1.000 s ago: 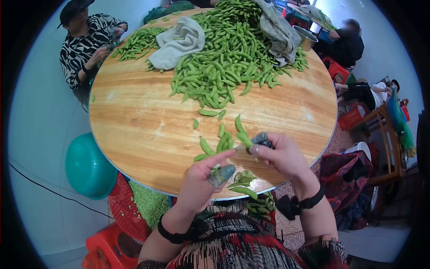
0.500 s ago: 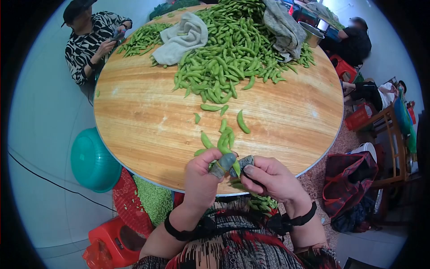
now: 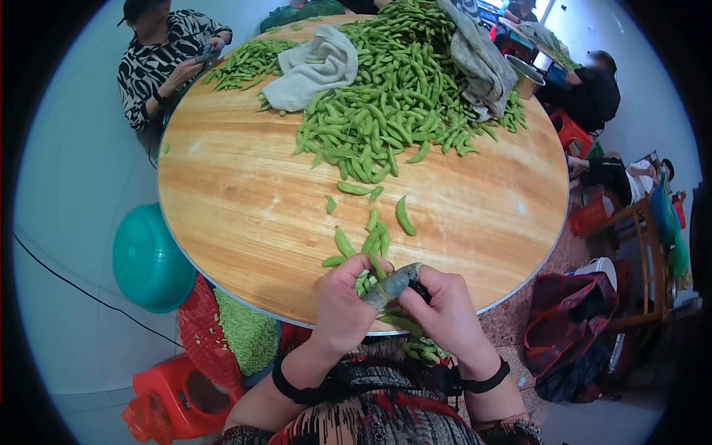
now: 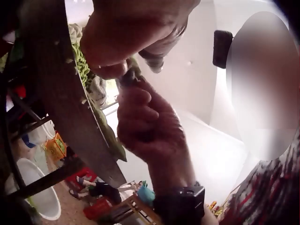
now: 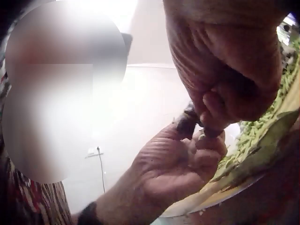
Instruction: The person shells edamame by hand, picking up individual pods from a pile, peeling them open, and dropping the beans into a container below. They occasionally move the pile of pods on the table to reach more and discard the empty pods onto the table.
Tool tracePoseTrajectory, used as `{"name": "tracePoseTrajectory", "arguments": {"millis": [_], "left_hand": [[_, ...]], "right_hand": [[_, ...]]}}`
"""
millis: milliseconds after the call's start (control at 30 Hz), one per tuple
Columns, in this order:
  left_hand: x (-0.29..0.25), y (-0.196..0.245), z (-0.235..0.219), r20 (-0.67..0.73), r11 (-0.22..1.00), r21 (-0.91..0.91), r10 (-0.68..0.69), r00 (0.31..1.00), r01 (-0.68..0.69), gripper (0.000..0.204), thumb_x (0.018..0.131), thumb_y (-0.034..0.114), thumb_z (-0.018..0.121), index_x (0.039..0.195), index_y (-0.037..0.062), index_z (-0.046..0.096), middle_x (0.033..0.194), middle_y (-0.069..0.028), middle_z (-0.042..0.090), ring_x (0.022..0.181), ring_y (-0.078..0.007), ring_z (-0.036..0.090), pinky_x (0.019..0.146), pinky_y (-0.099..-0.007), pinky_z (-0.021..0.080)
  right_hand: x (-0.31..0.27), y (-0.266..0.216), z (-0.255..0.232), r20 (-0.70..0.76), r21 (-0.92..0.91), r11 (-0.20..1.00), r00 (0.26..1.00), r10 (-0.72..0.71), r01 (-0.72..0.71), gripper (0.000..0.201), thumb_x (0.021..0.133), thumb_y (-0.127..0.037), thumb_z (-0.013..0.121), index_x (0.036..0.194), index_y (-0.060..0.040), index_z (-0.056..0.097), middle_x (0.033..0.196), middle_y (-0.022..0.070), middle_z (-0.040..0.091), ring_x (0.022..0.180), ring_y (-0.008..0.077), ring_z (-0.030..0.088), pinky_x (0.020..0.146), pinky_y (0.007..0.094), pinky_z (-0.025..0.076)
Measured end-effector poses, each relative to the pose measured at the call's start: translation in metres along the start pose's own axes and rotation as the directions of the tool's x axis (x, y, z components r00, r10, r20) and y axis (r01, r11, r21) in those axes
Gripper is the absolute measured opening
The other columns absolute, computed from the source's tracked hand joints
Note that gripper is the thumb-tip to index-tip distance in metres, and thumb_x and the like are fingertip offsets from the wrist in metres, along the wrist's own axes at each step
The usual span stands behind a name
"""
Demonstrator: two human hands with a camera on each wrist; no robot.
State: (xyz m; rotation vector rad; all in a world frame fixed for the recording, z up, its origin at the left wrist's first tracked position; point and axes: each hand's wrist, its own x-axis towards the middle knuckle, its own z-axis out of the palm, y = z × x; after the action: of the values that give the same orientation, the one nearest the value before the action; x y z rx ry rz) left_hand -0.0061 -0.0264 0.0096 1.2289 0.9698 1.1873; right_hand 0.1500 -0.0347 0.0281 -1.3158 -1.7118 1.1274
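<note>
In the head view my left hand [image 3: 343, 311] and right hand [image 3: 450, 310] meet over the near table edge. A green edamame pod [image 3: 377, 265] stands out above the left fingers, pinched between the hands. Pale shelled beans [image 3: 363, 282] lie in the left hand's curl. The left thumb wears a grey cover [image 3: 391, 288] tied with a band; dark wrapping [image 3: 408, 275] covers a right fingertip. The left wrist view shows the right fingers curled against the pod [image 4: 134, 63], partly hidden. Several loose pods [image 3: 343, 242] lie just beyond the hands.
A big edamame heap [image 3: 386, 111] with cloths [image 3: 315, 68] covers the far side of the round wooden table [image 3: 245, 200]. Shelled beans [image 3: 246, 334] fill a container below left, near a teal basin [image 3: 152, 258] and red stool [image 3: 174, 393]. Another person [image 3: 167, 67] sits at far left.
The right hand, apart with a pod a second ago, has come left to the left hand. The hands now work together on a pod, and beans show in the left hand.
</note>
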Motion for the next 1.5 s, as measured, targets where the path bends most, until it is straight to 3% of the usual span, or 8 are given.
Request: {"name": "tracePoseTrajectory", "arguments": {"millis": [267, 367, 600, 733, 867, 1100, 1300, 1500], "left_hand": [[0.004, 0.004, -0.019, 0.209, 0.857, -0.395, -0.265, 0.941, 0.33, 0.034, 0.078, -0.004, 0.06, 0.112, 0.002, 0.059, 0.091, -0.0001, 0.06, 0.081, -0.0061, 0.056, 0.068, -0.0182, 0.044], [0.007, 0.002, -0.018, 0.116, 0.996, 0.082, -0.035, 0.993, 0.025, 0.044, 0.076, -0.006, 0.057, 0.118, 0.0039, 0.056, 0.092, -0.0034, 0.061, 0.086, -0.0111, 0.058, 0.072, -0.0215, 0.045], [0.004, 0.015, -0.018, 0.132, 0.88, 0.435, 0.147, 0.98, -0.191, 0.049, 0.075, -0.006, 0.055, 0.123, 0.0041, 0.053, 0.092, -0.0141, 0.06, 0.086, -0.0216, 0.058, 0.078, -0.0299, 0.045], [0.006, 0.005, -0.027, 0.264, 0.999, -0.004, -0.044, 0.964, 0.047, 0.043, 0.082, -0.005, 0.051, 0.124, 0.0033, 0.052, 0.103, -0.0073, 0.061, 0.087, -0.014, 0.057, 0.071, -0.0242, 0.044], [0.005, 0.009, -0.015, 0.26, 0.669, -0.607, -0.343, 0.903, 0.429, 0.036, 0.089, -0.002, 0.045, 0.124, 0.0018, 0.051, 0.114, -0.0018, 0.057, 0.076, -0.0037, 0.051, 0.057, -0.0158, 0.037], [0.004, -0.004, -0.007, 0.22, 0.593, -0.719, -0.301, 0.928, 0.362, 0.032, 0.09, 0.001, 0.043, 0.121, -0.0012, 0.051, 0.114, -0.0055, 0.056, 0.07, -0.003, 0.048, 0.051, -0.0155, 0.032], [0.002, -0.001, -0.006, 0.215, 0.499, -0.765, -0.4, 0.891, 0.408, 0.033, 0.087, -0.003, 0.042, 0.118, -0.0002, 0.053, 0.097, -0.0032, 0.056, 0.067, -0.0048, 0.046, 0.049, -0.0147, 0.03], [-0.004, 0.001, -0.013, -0.016, 0.854, -0.5, -0.178, 0.984, 0.146, 0.038, 0.082, -0.01, 0.043, 0.116, 0.0034, 0.054, 0.092, -0.002, 0.055, 0.066, -0.0056, 0.046, 0.048, -0.0154, 0.03]], "right_hand": [[0.01, 0.002, -0.01, 0.332, 0.601, 0.669, 0.898, 0.288, -0.437, 0.011, 0.089, -0.014, 0.056, 0.089, -0.0029, 0.06, 0.062, -0.0027, 0.053, 0.048, 0.0019, 0.042, 0.042, 0.0173, 0.031], [0.013, -0.006, 0.0, -0.097, 0.073, 0.997, 0.995, 0.0, 0.007, 0.014, 0.087, -0.014, 0.059, 0.088, 0.0003, 0.06, 0.065, -0.0003, 0.057, 0.052, 0.0039, 0.048, 0.046, 0.02, 0.039], [0.017, -0.008, -0.001, -0.074, 0.001, 0.995, 0.992, -0.099, 0.1, 0.013, 0.081, -0.01, 0.065, 0.086, 0.0016, 0.06, 0.064, 0.0059, 0.06, 0.055, 0.0061, 0.053, 0.049, 0.023, 0.043], [0.015, -0.011, -0.001, -0.074, -0.248, 0.943, 0.966, -0.249, 0.224, 0.011, 0.079, -0.007, 0.066, 0.083, 0.0013, 0.059, 0.06, 0.0092, 0.059, 0.051, 0.0125, 0.056, 0.046, 0.0258, 0.043], [0.016, -0.01, 0.018, -0.297, -0.162, 0.973, 0.933, -0.205, 0.163, 0.011, 0.078, -0.006, 0.065, 0.078, 0.001, 0.057, 0.058, 0.0122, 0.057, 0.049, 0.0202, 0.059, 0.045, 0.0286, 0.043], [0.019, -0.004, 0.023, -0.307, -0.447, 0.869, 0.876, -0.373, 0.214, 0.009, 0.078, -0.005, 0.065, 0.081, 0.0006, 0.059, 0.059, 0.011, 0.057, 0.05, 0.0156, 0.058, 0.045, 0.0272, 0.042], [0.019, 0.0, 0.019, -0.432, -0.132, 0.979, 0.88, -0.196, 0.153, 0.009, 0.078, -0.006, 0.065, 0.082, 0.0007, 0.06, 0.06, 0.0119, 0.058, 0.05, 0.0158, 0.057, 0.047, 0.0266, 0.043], [0.013, -0.015, 0.014, -0.33, -0.263, 0.957, 0.921, -0.208, 0.122, 0.007, 0.079, -0.006, 0.064, 0.079, -0.0001, 0.06, 0.06, 0.0123, 0.059, 0.051, 0.0156, 0.058, 0.049, 0.0273, 0.045]]}}
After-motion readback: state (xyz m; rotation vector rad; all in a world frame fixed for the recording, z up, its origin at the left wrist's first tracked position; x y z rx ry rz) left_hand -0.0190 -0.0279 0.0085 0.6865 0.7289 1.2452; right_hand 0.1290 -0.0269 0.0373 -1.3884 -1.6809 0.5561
